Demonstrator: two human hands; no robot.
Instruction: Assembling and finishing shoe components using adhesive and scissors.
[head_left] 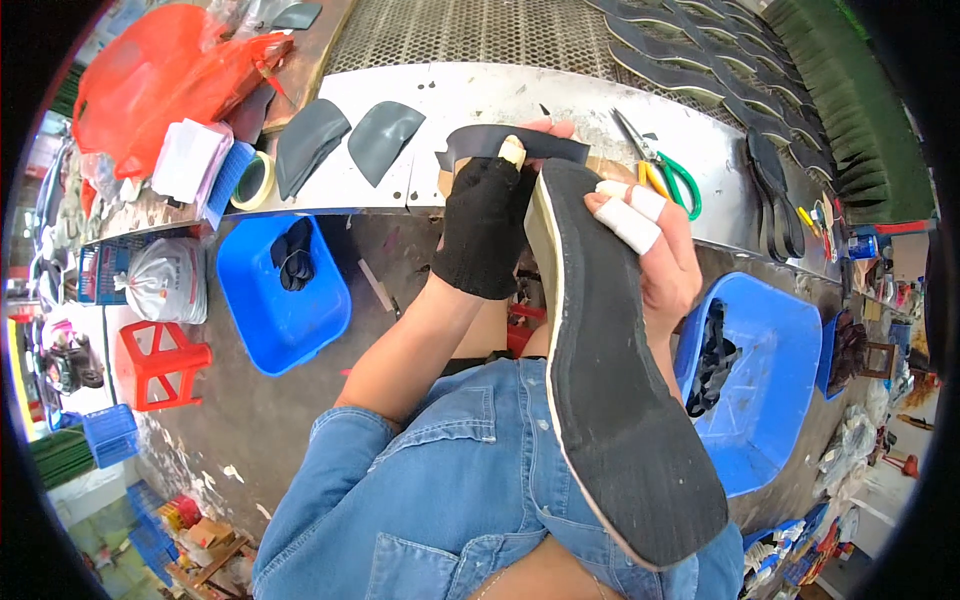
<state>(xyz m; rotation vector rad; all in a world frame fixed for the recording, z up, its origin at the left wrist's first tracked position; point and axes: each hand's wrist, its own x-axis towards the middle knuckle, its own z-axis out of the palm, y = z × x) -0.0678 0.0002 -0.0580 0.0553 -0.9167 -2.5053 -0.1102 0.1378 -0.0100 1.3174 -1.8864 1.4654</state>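
My right hand [668, 262], white tape around its fingertips, grips a long black shoe sole [610, 330] with a pale edge. The sole stands steeply tilted, its wide end low in front of my blue denim shirt. My left hand [487, 225], in a black fingerless glove with a taped thumb, pinches a curved black strap [560, 145] at the sole's upper end. Whether the strap is joined to the sole cannot be seen. Green-handled scissors [662, 165] lie on the white bench just beyond my right hand.
Dark cut pieces [385, 140] and a tape roll [252, 182] lie on the bench [480, 90] to the left. Rows of black soles [690, 50] rest on the mesh belt [450, 35]. Below stand a left blue tub [255, 310], a right blue tub [775, 400] and a red stool [160, 365].
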